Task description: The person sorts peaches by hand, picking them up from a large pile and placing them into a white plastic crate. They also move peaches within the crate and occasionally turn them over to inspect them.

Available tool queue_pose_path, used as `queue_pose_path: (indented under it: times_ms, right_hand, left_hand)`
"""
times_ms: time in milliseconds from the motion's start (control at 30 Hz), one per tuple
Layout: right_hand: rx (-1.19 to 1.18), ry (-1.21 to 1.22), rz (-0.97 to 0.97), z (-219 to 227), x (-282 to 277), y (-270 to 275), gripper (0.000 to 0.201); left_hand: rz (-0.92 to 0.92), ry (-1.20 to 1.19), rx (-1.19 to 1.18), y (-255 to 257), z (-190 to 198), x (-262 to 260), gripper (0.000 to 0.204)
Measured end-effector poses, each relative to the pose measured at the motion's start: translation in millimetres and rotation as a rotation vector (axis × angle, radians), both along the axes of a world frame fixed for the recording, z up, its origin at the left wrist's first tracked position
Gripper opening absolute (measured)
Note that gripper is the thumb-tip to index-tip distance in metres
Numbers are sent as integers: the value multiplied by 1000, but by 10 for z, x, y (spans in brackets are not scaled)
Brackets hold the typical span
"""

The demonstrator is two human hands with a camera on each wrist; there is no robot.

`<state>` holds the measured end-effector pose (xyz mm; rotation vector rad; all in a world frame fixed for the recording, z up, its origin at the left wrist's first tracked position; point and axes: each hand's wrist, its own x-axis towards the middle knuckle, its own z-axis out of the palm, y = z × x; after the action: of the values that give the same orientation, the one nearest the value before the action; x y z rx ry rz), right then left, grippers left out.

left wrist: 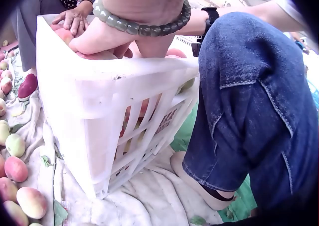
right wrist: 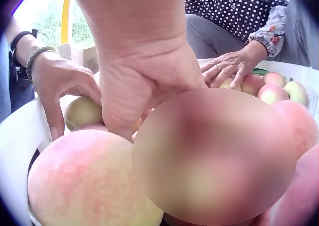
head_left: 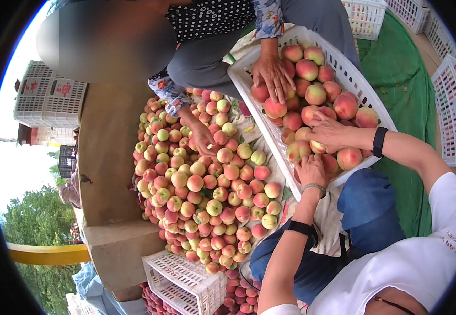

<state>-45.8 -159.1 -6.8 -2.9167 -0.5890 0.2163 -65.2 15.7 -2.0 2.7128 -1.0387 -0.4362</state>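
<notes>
A white plastic crate (head_left: 262, 118) full of red-and-yellow peaches stands tilted across the head view. My left hand (head_left: 310, 170), with a beaded bracelet, reaches over the crate's near corner. Its fingers curve round a yellow-green peach (right wrist: 82, 112) in the right wrist view. My right hand (head_left: 328, 132) is just beside it, fingers bent over a peach (head_left: 303, 133) among the others; its fingertips are mostly hidden in the right wrist view. Opposite me, another person's hand (head_left: 274, 73) rests on peaches in the same crate, and their other hand (head_left: 201, 137) touches the loose pile.
A large heap of loose peaches (head_left: 196, 182) covers the cloth beside the crate. A white crate (head_left: 186, 283) lies near darker peaches at the bottom. More crates (head_left: 451, 115) stand along the right edge on green matting (head_left: 395, 79). My knee (left wrist: 249, 86) is close against the crate.
</notes>
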Motion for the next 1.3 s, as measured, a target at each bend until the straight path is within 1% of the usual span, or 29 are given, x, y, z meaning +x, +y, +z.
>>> queue_pose_path:
  times_ms: [33, 100, 133, 167, 267, 300, 367, 433, 500, 533, 567, 633, 667, 733, 767, 833, 867, 933, 967, 1033, 1067, 1133, 1167, 1233, 1300]
  right_hand:
    - [3, 0, 12, -97, -20, -7, 50]
    - [-80, -155, 105, -146, -36, 10, 45]
    - [-135, -70, 75, -164, -27, 20, 44]
    - [-132, -75, 83, -126, -16, 17, 44]
    - [27, -32, 59, -92, 16, -10, 49]
    - [31, -33, 68, -106, 6, -12, 49]
    - [47, -139, 82, -77, -34, -29, 52]
    - [58, -118, 77, -4, -54, -13, 53]
    - [108, -43, 140, 37, -21, -61, 51]
    - [103, 52, 154, 46, 8, -101, 49]
    - [100, 51, 161, 46, 6, -97, 49]
    - [-45, -10, 184, 32, -32, -71, 47]
    - [-46, -9, 187, 32, -42, -46, 47]
    - [-216, 71, 172, 38, -2, 4, 51]
    - [-215, 67, 180, -11, 31, 11, 51]
    - [-224, 26, 168, -191, 79, 0, 62]
    - [-220, 19, 176, -243, 117, -13, 62]
    - [-179, 122, 135, -347, 192, -57, 73]
    - [-180, 118, 139, -296, 223, -13, 73]
    - [-361, 288, 94, -202, 236, 90, 77]
    - [-363, 284, 96, -229, 224, 82, 77]
    - [-292, 125, 124, -284, 224, 64, 79]
    - [-294, 121, 131, -255, 235, 83, 79]
    - [-292, 220, 114, -176, 232, 71, 80]
    - [-277, 248, 101, -71, 221, 79, 80]
  left_hand:
    - [-2, 9, 20, -12, 37, -9, 64]
    - [1, 23, 34, -12, 13, -7, 65]
    - [-4, 33, 45, -16, 1, 9, 66]
    - [4, 29, 47, -14, -24, 19, 66]
    - [-19, 26, 17, 16, -70, 17, 68]
    - [-10, 26, 20, 25, -82, 13, 68]
    - [-15, -6, -3, 22, -118, -3, 67]
    - [-11, -13, -12, 30, -172, -13, 69]
    - [-28, -38, -21, 26, -144, 7, 70]
    - [-30, -20, 20, 18, -127, 4, 72]
    - [-22, -22, 17, 25, -131, 10, 72]
    - [-23, -18, -7, 23, -143, -2, 74]
    - [-19, -17, -9, 21, -152, -14, 74]
    - [-25, -29, 14, 10, -160, -4, 76]
    - [-16, -32, 16, 5, -151, 1, 76]
    - [-20, -9, 4, 0, -124, -6, 76]
    - [-9, -8, -7, 0, -144, -7, 74]
    - [-2, -36, -10, -8, -233, -7, 73]
    - [-6, -60, -17, -15, -258, -4, 72]
    - [7, -88, -52, -14, -306, -29, 71]
    - [4, -88, -63, -13, -311, -32, 69]
    - [10, -96, -75, -6, -319, -22, 67]
    - [1, -108, -76, -8, -325, -25, 64]
    - [-3, -122, -84, -9, -338, -19, 62]
    - [-5, -90, -67, -15, -330, -17, 59]
